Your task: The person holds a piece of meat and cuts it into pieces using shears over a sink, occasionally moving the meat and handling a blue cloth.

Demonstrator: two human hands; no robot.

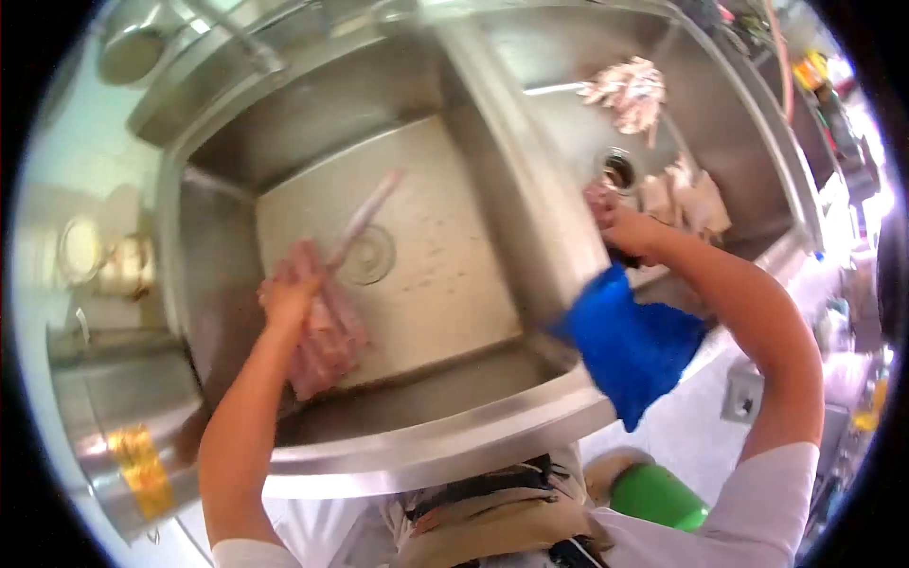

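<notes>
In the left basin, my left hand point(292, 298) is closed over a pile of pinkish raw meat strips point(327, 346) by the basin's left wall. One long thin strip point(369, 216) stretches from near that hand across the drain point(367, 254). My right hand point(627, 232) is down in the right basin, its fingers curled at a reddish piece of raw meat point(600, 201); the fingertips are partly hidden. Beside it lie pale, flat pieces point(684, 197). Farther back sits a heap of pale trimmings point(630, 93).
A metal divider point(507, 142) separates the two basins. Over the front rim, below my right forearm, hangs a blue cloth point(634, 346). A faucet point(251, 47) reaches over the back left. On the floor stands a green container point(658, 497).
</notes>
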